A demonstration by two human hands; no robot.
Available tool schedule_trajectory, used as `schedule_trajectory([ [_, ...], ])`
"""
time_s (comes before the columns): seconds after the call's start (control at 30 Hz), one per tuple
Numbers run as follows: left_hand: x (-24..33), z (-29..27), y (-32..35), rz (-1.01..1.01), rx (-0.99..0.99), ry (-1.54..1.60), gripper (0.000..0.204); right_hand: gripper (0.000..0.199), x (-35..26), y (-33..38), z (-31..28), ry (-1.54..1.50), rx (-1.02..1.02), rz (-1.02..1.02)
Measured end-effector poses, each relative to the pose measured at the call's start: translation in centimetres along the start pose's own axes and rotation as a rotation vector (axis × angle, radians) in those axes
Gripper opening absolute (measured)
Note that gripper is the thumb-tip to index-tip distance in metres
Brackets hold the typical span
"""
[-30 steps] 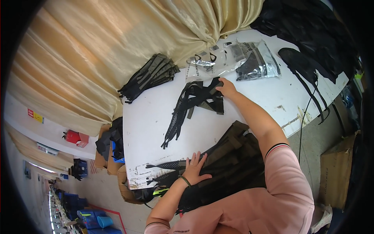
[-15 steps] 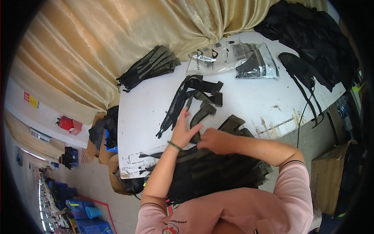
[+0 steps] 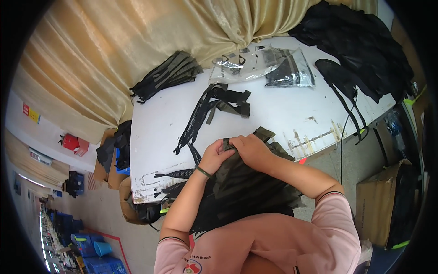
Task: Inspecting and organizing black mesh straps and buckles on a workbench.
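Close together over the table's near edge, my left hand (image 3: 214, 158) and my right hand (image 3: 253, 152) are both closed on a dark olive fabric strap (image 3: 226, 144). Its end shows between my fingertips; the rest merges with the material below. Under my hands and forearms lies a large pile of black and olive straps (image 3: 248, 188), some with mesh ends reaching left. Farther off on the white table (image 3: 278, 109) rest loose black mesh straps (image 3: 194, 116) with olive ends, touched by neither hand.
At the back left lies a fanned bundle of straps (image 3: 168, 76). A clear plastic bag (image 3: 242, 66) and a filled bag (image 3: 292, 71) sit near the gold curtain (image 3: 182, 27). Black fabric (image 3: 356, 43) is heaped back right. Cardboard boxes (image 3: 378, 205) stand beside the table.
My hands have come together and now pinch the strap. The strap that lay curved between them has been drawn toward me, off the middle of the table. The view has shifted slightly.
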State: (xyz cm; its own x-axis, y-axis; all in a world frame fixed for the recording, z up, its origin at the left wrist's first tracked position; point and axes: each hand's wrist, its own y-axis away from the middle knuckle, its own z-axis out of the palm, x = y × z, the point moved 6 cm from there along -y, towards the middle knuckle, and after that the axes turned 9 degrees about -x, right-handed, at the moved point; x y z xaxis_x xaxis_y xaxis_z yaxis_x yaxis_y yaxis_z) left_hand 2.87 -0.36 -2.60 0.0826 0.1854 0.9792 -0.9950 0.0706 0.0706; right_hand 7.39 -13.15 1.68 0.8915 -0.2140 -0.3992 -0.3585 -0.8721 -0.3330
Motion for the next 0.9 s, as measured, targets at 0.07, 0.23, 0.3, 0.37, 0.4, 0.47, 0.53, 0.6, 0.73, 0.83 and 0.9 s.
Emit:
schedule_trajectory([
  [0.07,-0.2,0.0,0.4,-0.069,0.012,-0.080,0.013,0.029,0.3,0.4,0.0,0.039,0.026,0.040],
  [0.23,-0.8,-0.5,1.1,-0.082,0.074,-0.184,0.012,0.027,0.8,0.5,-0.2,0.038,-0.113,0.068],
  [0.3,-0.5,0.1,1.2,-0.077,0.032,-0.333,0.016,0.018,0.4,0.4,-0.6,0.046,-0.180,-0.052],
  [0.37,0.3,1.1,1.4,-0.056,0.013,-0.443,0.017,0.011,0.6,0.2,-0.9,0.071,-0.213,-0.032],
  [0.4,0.8,1.5,1.5,-0.042,0.029,-0.485,0.017,0.009,0.6,0.1,-1.1,0.085,-0.189,-0.020],
  [0.47,1.5,2.6,2.0,-0.033,0.044,-0.525,0.018,0.011,0.5,0.0,-2.0,0.064,-0.031,-0.066],
  [0.53,3.8,4.8,3.0,0.301,0.041,-0.966,0.016,0.016,0.6,0.3,-2.8,0.030,0.146,-0.106],
  [0.6,4.5,5.3,3.7,0.371,0.058,-1.058,0.016,0.022,3.4,0.5,-1.7,-0.443,0.083,0.223],
  [0.73,4.5,4.3,3.8,0.295,0.083,-1.067,0.015,0.025,4.3,1.6,1.7,-0.923,-0.180,0.491],
  [0.83,3.3,3.7,3.4,0.114,0.028,-0.833,0.013,0.028,3.7,2.1,2.5,-1.141,-0.152,0.557],
  [0.9,2.7,3.6,3.2,0.039,-0.021,-0.708,0.012,0.023,2.6,2.2,2.8,-1.247,-0.297,0.468],
])
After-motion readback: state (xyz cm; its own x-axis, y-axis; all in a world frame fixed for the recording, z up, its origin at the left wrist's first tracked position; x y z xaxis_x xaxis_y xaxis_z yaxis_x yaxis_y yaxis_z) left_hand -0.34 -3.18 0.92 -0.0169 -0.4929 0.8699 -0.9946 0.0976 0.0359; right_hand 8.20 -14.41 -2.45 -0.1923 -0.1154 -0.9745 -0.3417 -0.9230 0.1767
